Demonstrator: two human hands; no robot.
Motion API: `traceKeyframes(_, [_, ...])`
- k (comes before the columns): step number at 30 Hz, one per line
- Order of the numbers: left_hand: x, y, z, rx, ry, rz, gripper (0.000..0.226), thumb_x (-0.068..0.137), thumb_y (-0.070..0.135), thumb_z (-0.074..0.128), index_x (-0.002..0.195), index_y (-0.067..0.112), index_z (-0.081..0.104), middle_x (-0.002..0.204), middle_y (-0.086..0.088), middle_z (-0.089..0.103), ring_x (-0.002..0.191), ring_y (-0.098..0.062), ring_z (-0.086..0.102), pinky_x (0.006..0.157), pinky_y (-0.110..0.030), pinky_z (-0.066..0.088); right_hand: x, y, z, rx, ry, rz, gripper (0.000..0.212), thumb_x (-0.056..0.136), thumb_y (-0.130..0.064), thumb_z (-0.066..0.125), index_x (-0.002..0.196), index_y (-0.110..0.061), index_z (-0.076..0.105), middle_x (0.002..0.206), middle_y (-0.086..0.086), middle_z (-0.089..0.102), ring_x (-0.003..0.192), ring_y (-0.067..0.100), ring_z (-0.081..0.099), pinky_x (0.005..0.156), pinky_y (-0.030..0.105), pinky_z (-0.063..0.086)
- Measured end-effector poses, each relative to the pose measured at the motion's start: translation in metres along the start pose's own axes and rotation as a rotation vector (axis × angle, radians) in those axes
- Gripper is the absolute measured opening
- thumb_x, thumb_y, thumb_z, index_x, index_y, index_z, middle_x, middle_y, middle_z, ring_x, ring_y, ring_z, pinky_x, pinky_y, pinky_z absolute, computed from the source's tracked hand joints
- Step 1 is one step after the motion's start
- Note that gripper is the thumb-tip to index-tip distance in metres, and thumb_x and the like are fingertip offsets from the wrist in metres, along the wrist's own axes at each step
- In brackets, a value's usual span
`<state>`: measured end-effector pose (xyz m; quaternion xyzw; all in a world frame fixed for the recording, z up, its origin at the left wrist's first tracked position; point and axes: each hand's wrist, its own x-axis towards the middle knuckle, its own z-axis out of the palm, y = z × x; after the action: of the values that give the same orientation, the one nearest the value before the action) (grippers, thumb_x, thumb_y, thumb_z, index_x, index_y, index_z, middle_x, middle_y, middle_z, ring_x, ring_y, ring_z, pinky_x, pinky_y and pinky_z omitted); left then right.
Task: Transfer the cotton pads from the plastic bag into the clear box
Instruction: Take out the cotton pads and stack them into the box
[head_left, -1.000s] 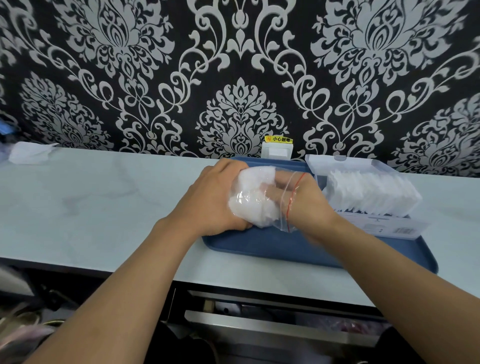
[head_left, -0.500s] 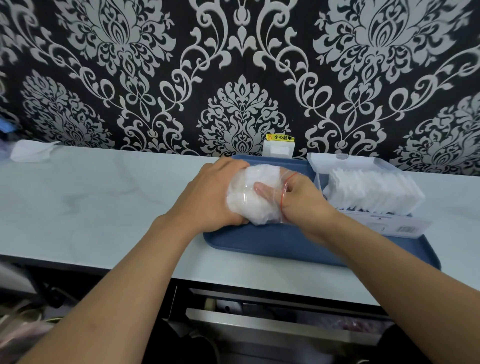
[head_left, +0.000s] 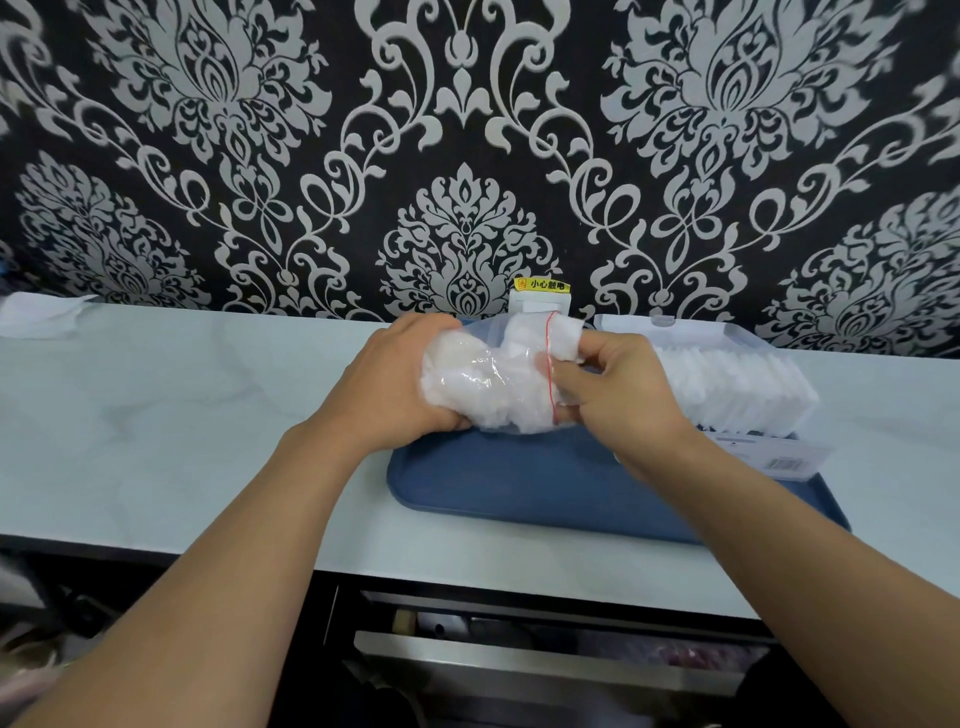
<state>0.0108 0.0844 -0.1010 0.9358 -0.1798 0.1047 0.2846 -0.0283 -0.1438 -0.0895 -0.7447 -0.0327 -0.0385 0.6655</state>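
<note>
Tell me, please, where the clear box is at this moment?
In the head view the clear box sits at the right end of the blue tray, just right of the right hand and below the patterned wall.

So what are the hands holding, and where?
The left hand grips the plastic bag by its closed end; the right hand pinches cotton pads at its mouth.

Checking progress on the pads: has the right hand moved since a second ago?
Yes. The right hand has drawn back out of the plastic bag, toward the clear box.
</note>
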Motion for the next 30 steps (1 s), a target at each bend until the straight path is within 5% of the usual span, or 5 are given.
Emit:
traceKeyframes(7, [0.002, -0.002, 0.003, -0.009, -0.006, -0.017, 0.101, 0.039, 0.06, 0.086, 0.132, 0.037, 0.052, 0.125, 0.012, 0.055, 0.115, -0.013, 0.056, 0.097, -0.038, 0.05, 0.001, -0.004, 0.0, -0.151, -0.19, 0.157, 0.053, 0.062, -0.038, 0.079, 0.111, -0.02, 0.07, 0.101, -0.005, 0.077, 0.094, 0.016, 0.073, 0.081, 0.035, 0.059])
traceKeyframes(10, [0.002, -0.004, 0.002, -0.005, -0.012, -0.019, 0.098, 0.041, 0.056, 0.089, 0.13, 0.036, 0.053, 0.122, 0.012, 0.056, 0.111, -0.011, 0.056, 0.092, -0.03, 0.048, -0.002, -0.009, -0.003, -0.012, -0.302, 0.148, 0.038, 0.083, -0.019, 0.08, 0.119, -0.015, 0.068, 0.109, 0.002, 0.077, 0.098, 0.016, 0.074, 0.078, 0.03, 0.059])
traceKeyframes(14, [0.0, 0.002, 0.001, 0.012, -0.027, -0.007, 0.09, 0.042, 0.059, 0.082, 0.125, 0.039, 0.053, 0.123, 0.013, 0.055, 0.111, -0.013, 0.056, 0.093, -0.04, 0.051, -0.003, -0.012, -0.002, 0.024, -0.39, 0.16, 0.038, 0.079, -0.008, 0.083, 0.114, -0.012, 0.071, 0.103, 0.013, 0.077, 0.087, 0.018, 0.073, 0.072, 0.03, 0.059])
traceKeyframes(19, [0.003, 0.008, 0.006, 0.032, -0.04, 0.01, 0.08, 0.046, 0.059, 0.079, 0.12, 0.042, 0.054, 0.121, 0.015, 0.055, 0.115, -0.017, 0.054, 0.092, -0.045, 0.052, 0.004, -0.002, 0.012, -0.413, -0.14, 0.018, 0.029, 0.054, -0.029, 0.083, 0.078, -0.023, 0.069, 0.073, -0.004, 0.072, 0.067, 0.011, 0.066, 0.066, 0.036, 0.06])
traceKeyframes(30, [0.021, 0.006, 0.009, 0.084, -0.031, 0.007, 0.073, 0.044, 0.056, 0.07, 0.114, 0.042, 0.053, 0.111, 0.014, 0.057, 0.108, -0.022, 0.054, 0.086, -0.046, 0.052, 0.002, -0.01, -0.008, -0.355, -0.066, -0.043, 0.014, 0.078, -0.014, 0.076, 0.092, -0.012, 0.075, 0.088, 0.006, 0.078, 0.081, 0.013, 0.072, 0.076, 0.037, 0.058])
